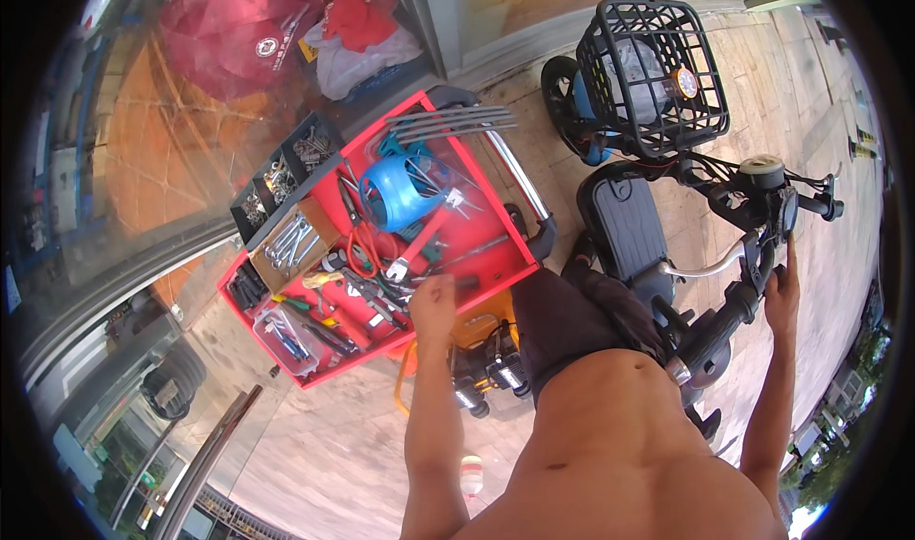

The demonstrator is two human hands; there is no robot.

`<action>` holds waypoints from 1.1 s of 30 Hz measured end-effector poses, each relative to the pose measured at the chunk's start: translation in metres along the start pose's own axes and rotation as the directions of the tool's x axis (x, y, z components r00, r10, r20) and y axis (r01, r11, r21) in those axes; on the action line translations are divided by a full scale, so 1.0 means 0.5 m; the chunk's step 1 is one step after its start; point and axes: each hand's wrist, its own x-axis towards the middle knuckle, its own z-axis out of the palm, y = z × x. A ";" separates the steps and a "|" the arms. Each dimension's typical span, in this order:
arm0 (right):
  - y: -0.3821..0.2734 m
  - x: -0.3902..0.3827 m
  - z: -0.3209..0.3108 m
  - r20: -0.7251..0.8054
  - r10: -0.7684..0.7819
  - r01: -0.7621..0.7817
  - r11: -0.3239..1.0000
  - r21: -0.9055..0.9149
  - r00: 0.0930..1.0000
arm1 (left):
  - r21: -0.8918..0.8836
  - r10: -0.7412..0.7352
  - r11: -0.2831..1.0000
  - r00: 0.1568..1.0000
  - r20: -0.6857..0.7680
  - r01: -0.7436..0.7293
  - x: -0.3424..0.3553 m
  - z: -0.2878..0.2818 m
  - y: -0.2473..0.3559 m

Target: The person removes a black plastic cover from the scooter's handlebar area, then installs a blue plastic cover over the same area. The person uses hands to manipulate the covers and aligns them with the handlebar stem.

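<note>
One curled left hand [434, 304] is over the edge of the smooth red tray [494, 200] that holds shiny metal wrenches [291, 243]; I cannot tell if it pinches anything. The right hand [782, 299] points one straight finger at the rounded black panel [788, 210] on the bike handlebar [736, 309].

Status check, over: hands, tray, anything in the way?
Left hand over near edge of red tray, grip unclear. Right hand beside handlebar, index finger extended. Tools crowd the tray.
</note>
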 end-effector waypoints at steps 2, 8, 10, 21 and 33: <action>0.004 0.001 0.008 0.019 0.008 -0.009 0.999 0.049 1.000 | -0.100 0.000 0.995 1.000 -0.019 -0.002 -0.005 0.003 -0.013; 0.032 0.008 -0.005 -0.078 -0.127 0.137 0.981 0.135 0.989 | -0.124 0.087 0.989 0.996 0.034 -0.082 -0.025 0.010 -0.014; 0.043 0.018 -0.017 -0.107 -0.147 0.164 0.970 0.178 0.983 | -0.179 0.162 0.971 0.987 0.008 -0.158 -0.029 0.026 -0.027; 0.055 0.086 0.011 -0.254 -0.149 0.195 0.966 0.170 0.956 | -0.115 0.248 0.964 0.967 0.048 -0.242 -0.106 0.087 0.066; 0.067 0.093 0.019 -0.245 0.005 0.106 0.893 0.437 0.969 | -0.030 0.275 0.962 0.956 0.100 -0.273 -0.176 0.163 0.197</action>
